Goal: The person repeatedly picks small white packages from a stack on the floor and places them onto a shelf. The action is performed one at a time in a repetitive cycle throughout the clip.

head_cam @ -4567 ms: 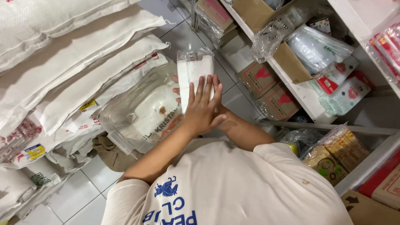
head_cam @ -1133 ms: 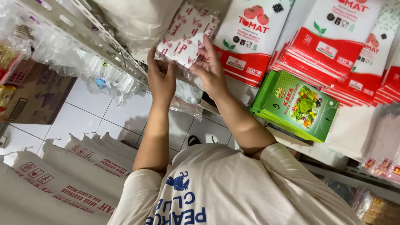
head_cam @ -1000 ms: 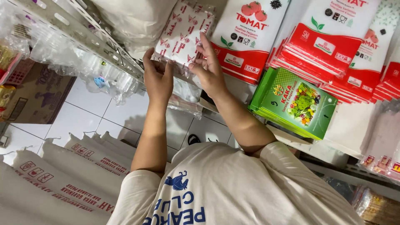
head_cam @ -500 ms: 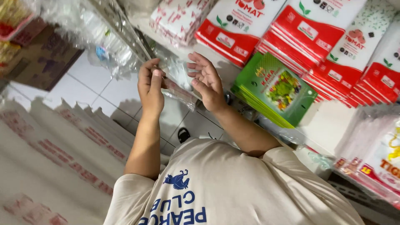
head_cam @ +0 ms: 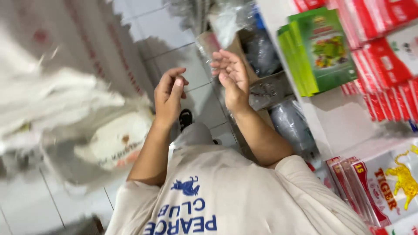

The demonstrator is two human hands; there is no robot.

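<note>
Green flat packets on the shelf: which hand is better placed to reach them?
Probably the right hand: open, empty and nearer the green flat packets; the left hand is farther off, above the tiled floor.

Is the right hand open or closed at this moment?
Open. The right hand is raised with fingers spread and slightly curled, and nothing shows in its grasp. The left hand is loosely curled, also empty.

Head cam, steep downward (close)

Glossy plastic green packets (head_cam: 324, 50) sit above a smooth, shiny tiled floor (head_cam: 174, 56).
</note>
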